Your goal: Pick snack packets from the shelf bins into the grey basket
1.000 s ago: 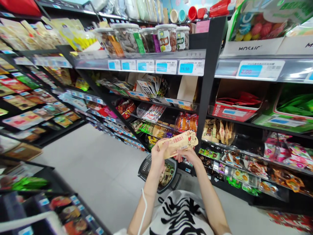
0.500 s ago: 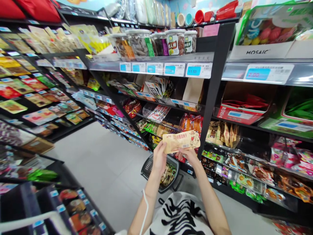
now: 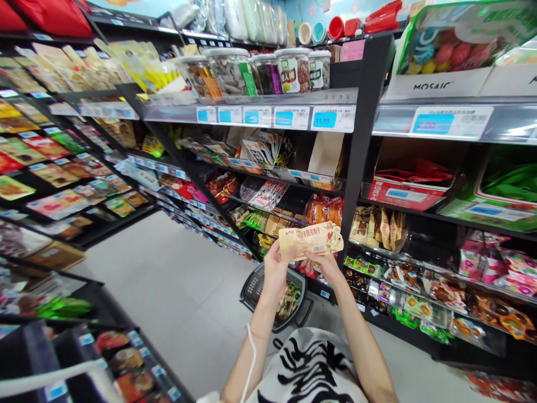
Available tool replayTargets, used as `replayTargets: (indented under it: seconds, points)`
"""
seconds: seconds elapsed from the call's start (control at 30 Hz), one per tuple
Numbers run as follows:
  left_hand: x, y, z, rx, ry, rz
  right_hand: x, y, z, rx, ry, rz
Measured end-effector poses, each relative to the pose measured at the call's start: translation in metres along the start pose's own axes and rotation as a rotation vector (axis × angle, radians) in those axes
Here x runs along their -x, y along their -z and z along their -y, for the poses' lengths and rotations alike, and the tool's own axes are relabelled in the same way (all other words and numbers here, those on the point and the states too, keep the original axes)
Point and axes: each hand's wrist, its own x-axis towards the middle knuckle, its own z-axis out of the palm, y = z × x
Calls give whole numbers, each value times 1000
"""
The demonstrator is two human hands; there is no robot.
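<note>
A flat beige snack packet (image 3: 311,239) with brown printing and a barcode is held up between both hands. My left hand (image 3: 277,264) grips its left end. My right hand (image 3: 321,262) pinches the lower edge, right of the middle; some fingertips are hidden behind the packet. Below the hands, a dark grey shopping basket (image 3: 257,280) stands on the floor with several small packets in it. Part of the basket is covered by my left forearm.
Ahead, a black shelf rack (image 3: 361,134) carries boxed and hanging snacks, with clear jars (image 3: 292,70) on an upper shelf. Another packed shelf (image 3: 54,168) runs along the left. A low display (image 3: 126,358) stands at lower left, beside the grey tiled floor (image 3: 168,291).
The view has shifted slightly, so the shelves sit a little further left in the picture. Both hands keep hold of the packet in nearly the same place.
</note>
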Motion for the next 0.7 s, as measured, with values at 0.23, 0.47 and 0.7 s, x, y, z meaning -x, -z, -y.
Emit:
replayTargets:
  seconds: [0.23, 0.47, 0.7]
  points:
    - [-5, -7, 2, -26, -21, 27, 0, 5, 7, 9, 5, -25]
    - [-9, -10, 5, -49, -49, 28, 0, 6, 11, 15, 12, -39]
    - [-10, -9, 7, -49, -35, 9, -1, 8, 9, 26, 6, -30]
